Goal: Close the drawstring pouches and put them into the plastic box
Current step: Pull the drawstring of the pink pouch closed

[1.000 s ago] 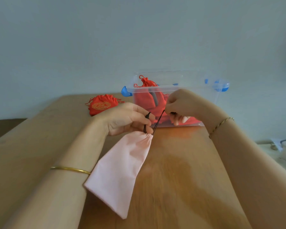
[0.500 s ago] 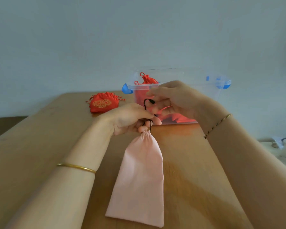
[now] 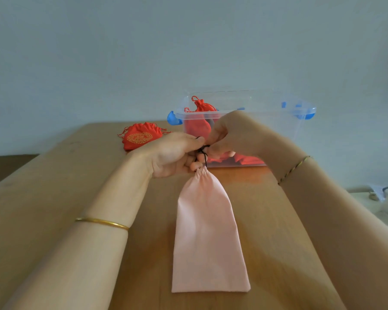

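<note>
Several red pouches (image 3: 198, 129) lie inside the clear plastic box (image 3: 276, 135).

Both forearms extend forward and converge just above the gathered neck of the pink pouch (image 3: 208, 231). The left hand (image 3: 173, 155) sits left of that neck, palm turned inward, fingers curled, pinching the black drawstring (image 3: 203, 153). The right hand (image 3: 226, 135) sits above and right of the neck, knuckles up, fingers curled on the same drawstring. The left wrist carries a gold bangle (image 3: 102, 222); the right wrist carries a braided band (image 3: 293, 170).
</note>
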{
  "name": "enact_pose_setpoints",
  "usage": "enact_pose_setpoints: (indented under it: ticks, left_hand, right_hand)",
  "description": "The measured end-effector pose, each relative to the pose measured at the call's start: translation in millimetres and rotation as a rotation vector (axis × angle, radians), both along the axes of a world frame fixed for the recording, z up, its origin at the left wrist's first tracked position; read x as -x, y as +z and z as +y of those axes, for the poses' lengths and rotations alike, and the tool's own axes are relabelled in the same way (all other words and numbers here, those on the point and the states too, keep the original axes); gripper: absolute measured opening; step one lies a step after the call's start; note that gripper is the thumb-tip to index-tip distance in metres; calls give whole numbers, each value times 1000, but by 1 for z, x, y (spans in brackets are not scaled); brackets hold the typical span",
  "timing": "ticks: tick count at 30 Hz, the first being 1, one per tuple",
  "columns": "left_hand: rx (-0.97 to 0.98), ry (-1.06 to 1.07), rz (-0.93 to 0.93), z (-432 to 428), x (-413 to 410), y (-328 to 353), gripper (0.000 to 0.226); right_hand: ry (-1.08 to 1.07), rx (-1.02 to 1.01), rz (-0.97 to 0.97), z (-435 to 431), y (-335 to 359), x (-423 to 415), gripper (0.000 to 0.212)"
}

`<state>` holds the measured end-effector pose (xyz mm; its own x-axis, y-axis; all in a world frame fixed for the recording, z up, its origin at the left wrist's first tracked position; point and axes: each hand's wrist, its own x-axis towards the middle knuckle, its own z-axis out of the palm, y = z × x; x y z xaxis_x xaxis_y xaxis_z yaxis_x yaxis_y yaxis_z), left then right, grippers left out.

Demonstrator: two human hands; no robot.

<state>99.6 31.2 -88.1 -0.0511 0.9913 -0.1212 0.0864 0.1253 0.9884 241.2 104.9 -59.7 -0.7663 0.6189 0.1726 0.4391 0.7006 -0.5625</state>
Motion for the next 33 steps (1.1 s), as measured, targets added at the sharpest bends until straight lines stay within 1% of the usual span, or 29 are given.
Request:
enact_pose_setpoints:
  ticks: [3, 5, 10, 14, 18, 21, 24, 27, 30, 31, 33]
  left_hand:
    - [7, 15, 0, 0, 1, -1, 25]
    - [16, 8, -11, -1, 2, -1, 24]
    - [15, 14, -95, -2, 0, 3, 25]
    - [-23, 55, -138, -2, 2, 6, 34]
    - [-53, 77, -126, -2, 2, 5, 23]
    - [-17, 15, -100, -4, 2, 3, 25]
    - [-30, 13, -148, -4, 6, 2, 29]
    - [-80, 63, -147, -3, 8, 2, 24]
    - [-105, 110, -136, -2, 8, 3, 24]
    - [-112, 114, -122, -2, 7, 3, 22]
    - [-131, 110, -88, -2, 6, 4, 20]
  right_hand:
    - [-4, -54, 39, 0, -3, 3, 6]
    - [-2, -31, 77, 0, -5, 4, 4]
    - [-22, 184, 245, 6, -6, 0, 3]
    - [-108, 270, 330, 11, -6, -5, 20]
    - [-61, 414, 387, 11, -1, -7, 21]
    - [29, 485, 425, 12, 2, -11, 19]
    - [120, 521, 370, 13, 5, -18, 20]
    - [196, 563, 222, 13, 6, -24, 24]
    - [223, 550, 61, 11, 4, -28, 17]
    - [202, 534, 49, 11, 4, -28, 18]
    - [120, 488, 106, 15, 0, -24, 22]
